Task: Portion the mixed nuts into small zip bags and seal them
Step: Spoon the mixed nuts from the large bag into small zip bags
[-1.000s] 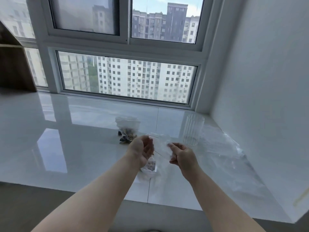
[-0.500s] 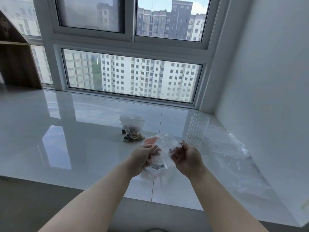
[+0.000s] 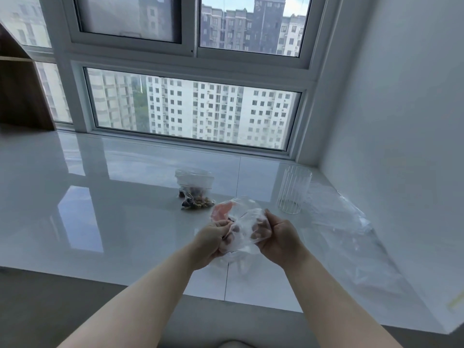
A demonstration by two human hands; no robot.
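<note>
Clear ribbed glass; glossy white counter.

Both hands grip a small clear zip bag above the glossy white sill's front edge: left hand and right hand pinching opposite sides. A filled bag lies mid-sill; a ribbed glass stands toward the right back corner.

Two bare forearms reach in from the bottom of the frame — no sleeves, watch or rings visible — ending in a left hand and a right hand, fingers curled, near the window.
</note>
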